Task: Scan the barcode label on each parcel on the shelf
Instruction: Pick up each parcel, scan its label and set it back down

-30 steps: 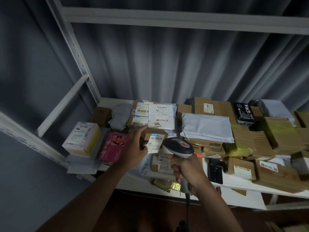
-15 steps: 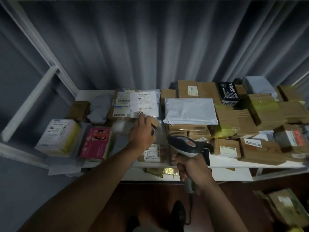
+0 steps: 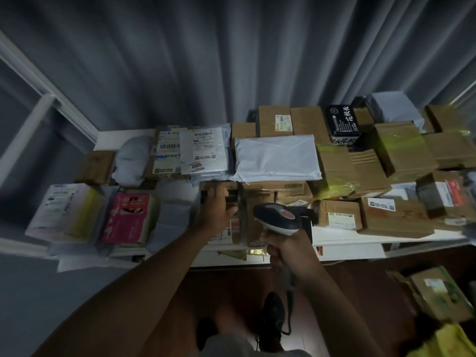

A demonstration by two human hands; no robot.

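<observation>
The left hand is reaching into the front row of parcels on the shelf, fingers curling over a small brown box, probably to turn its label up for scanning; whether it is gripping or only touching I cannot tell. The right hand is gripping the scanner, its head pointing toward the boxes, ready to read. A white label behind is reading "2005"; a black box is showing Chinese characters, too blurred to read
</observation>
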